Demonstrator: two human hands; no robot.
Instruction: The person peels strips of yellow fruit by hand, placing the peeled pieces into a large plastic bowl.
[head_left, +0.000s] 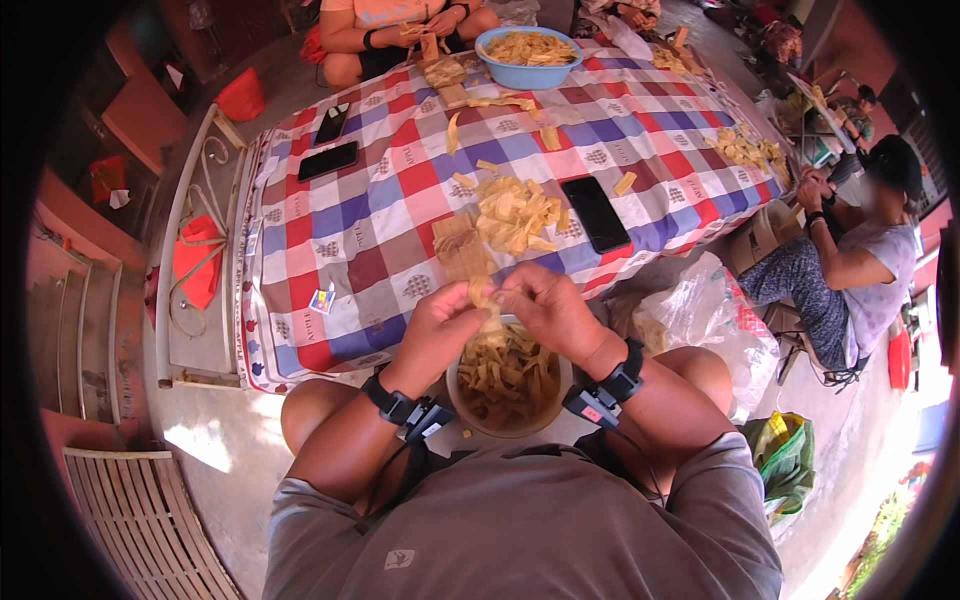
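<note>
A pale yellow folded strip (480, 291) is between my two hands, above the rim of a round tub (559, 405) filled with similar strips. My left hand (448, 319) pinches it from the left with thumb and fingers. My right hand (551, 307) meets it from the right, fingertips together; the strip's far side is hidden there. Just beyond my hands, a small wooden block (459, 247) lies on the checked tablecloth (405, 262), touching a pile of yellow folded pieces (517, 214). A black smartphone (596, 215) lies to the right of the pile.
A blue basin (529, 77) of strips stands at the table's far side, before a seated person (382, 30). Two more phones (328, 161) lie at left. A white metal frame (202, 247) borders the table. Plastic bags (705, 322) and another seated person (855, 262) are at right.
</note>
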